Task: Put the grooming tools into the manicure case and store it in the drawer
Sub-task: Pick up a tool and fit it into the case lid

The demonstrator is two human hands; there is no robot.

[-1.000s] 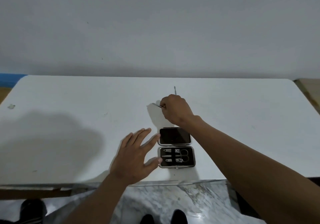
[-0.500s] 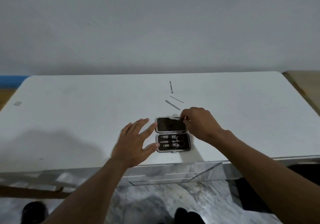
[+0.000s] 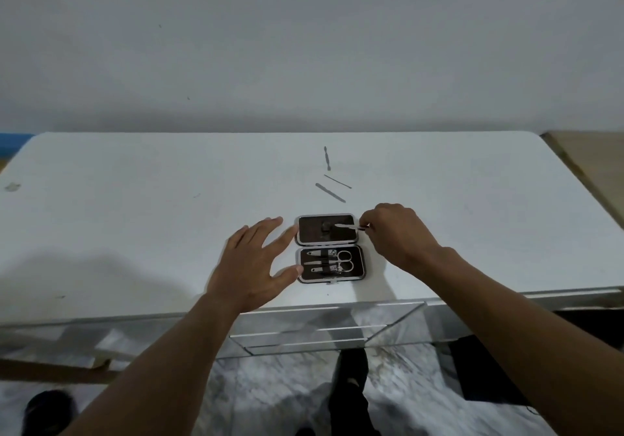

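Carrying a thin metal tool (image 3: 345, 226) back from the loose pieces, my right hand (image 3: 398, 233) now pinches it by one end over the lid half of the open manicure case (image 3: 312, 233). The case lies near the front edge of the counter (image 3: 135, 216), about midway along it. One second ago this hand was farther back among the loose pieces; half a second ago it had reached the lid's right rim. My left hand (image 3: 253, 267) has kept its place, fingers spread and straight, grasping nothing, with forefinger and thumb tips at the case's left side. The nearer half of the case holds clippers, scissors (image 3: 343, 260) and a file. Three pieces remain toward the back edge: a short stick (image 3: 327, 158), a thin rod (image 3: 337, 181) and a flat blade (image 3: 330, 192). I judge one insertion imminent and three outstanding, with closing and stowing in the drawer fronts (image 3: 317, 332) below still to come.
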